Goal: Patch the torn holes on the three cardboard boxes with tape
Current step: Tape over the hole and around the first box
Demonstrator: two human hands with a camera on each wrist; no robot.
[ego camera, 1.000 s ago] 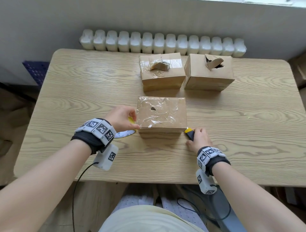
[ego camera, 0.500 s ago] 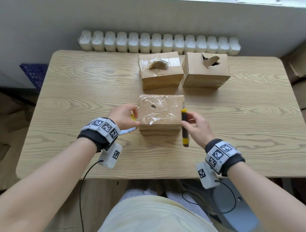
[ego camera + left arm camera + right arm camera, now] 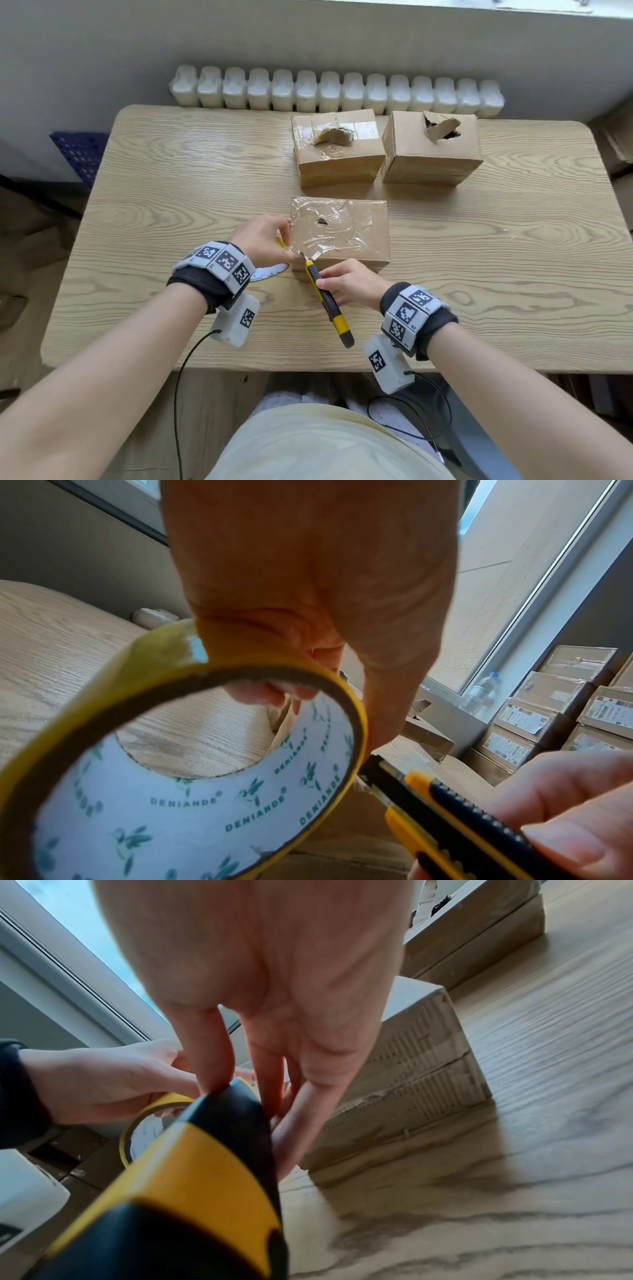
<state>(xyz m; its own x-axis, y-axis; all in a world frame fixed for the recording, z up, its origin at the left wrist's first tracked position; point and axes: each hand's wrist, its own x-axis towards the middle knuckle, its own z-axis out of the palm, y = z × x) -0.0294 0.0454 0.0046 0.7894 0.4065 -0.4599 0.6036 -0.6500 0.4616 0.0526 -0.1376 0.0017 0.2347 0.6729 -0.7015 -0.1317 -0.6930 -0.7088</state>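
The near cardboard box [image 3: 359,236] sits mid-table, its top covered in wrinkled clear tape over a small dark hole. My left hand [image 3: 262,240] grips the yellow tape roll [image 3: 192,772] at the box's left near corner. My right hand [image 3: 349,282] holds a yellow-and-black utility knife [image 3: 327,301], its blade tip at the tape by that corner. Two more boxes stand behind: the taped box [image 3: 337,147] with a raised flap, and the untaped box [image 3: 433,147] with an open torn hole.
The wooden table [image 3: 171,192] has bare room on both sides of the boxes. A white radiator [image 3: 335,90] runs along the wall behind. Stacked cartons [image 3: 548,718] and a water bottle [image 3: 479,693] show in the left wrist view.
My right hand picked the knife up from the table at the box's right, carried it across the front, and now has the blade at the left near corner. The left hand stayed put.
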